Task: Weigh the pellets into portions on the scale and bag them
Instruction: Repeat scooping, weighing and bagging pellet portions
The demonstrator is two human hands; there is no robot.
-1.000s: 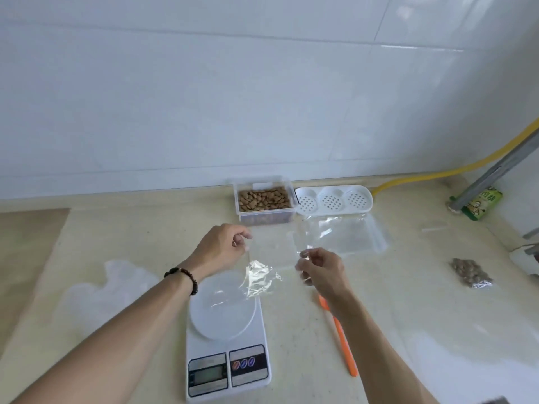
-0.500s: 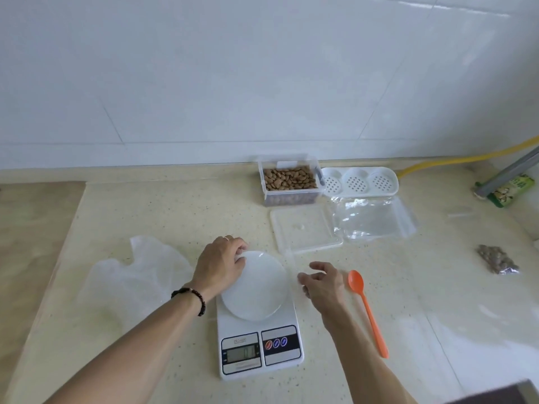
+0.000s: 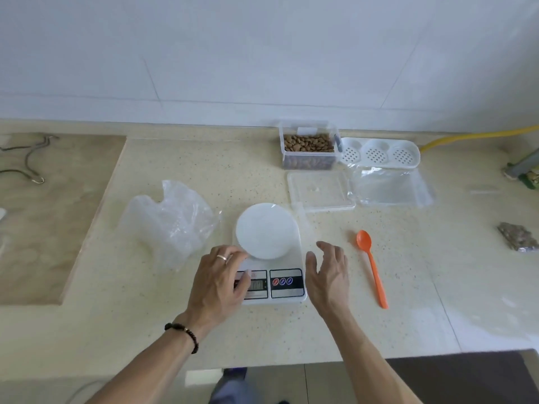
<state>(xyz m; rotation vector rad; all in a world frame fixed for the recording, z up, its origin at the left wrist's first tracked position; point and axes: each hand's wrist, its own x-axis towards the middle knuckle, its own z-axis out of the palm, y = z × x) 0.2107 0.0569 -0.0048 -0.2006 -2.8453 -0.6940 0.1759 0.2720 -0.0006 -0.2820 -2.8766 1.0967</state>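
Observation:
A white digital scale [image 3: 287, 287] stands on the counter with a round white dish [image 3: 266, 230] on its platform. My left hand [image 3: 218, 281] rests on the scale's left side, fingers loosely bent, thumb over part of the display. My right hand [image 3: 329, 275] hovers by the scale's right edge with relaxed, spread fingers and holds nothing. A small clear bag [image 3: 304, 225] lies flat just right of the dish. The clear box of brown pellets [image 3: 309, 147] stands at the back, lid off. An orange spoon [image 3: 372, 266] lies right of my right hand.
The box lid [image 3: 319, 189] and a stack of clear bags [image 3: 390, 188] lie in front of a white perforated tray [image 3: 379, 153]. A crumpled plastic bag [image 3: 172, 220] sits left of the scale. One filled pellet bag [image 3: 517, 236] lies far right. The counter edge runs below my wrists.
Both hands let go of the clear bag and drew back to the near end of the scale. My left hand left the dish rim and now covers part of the display.

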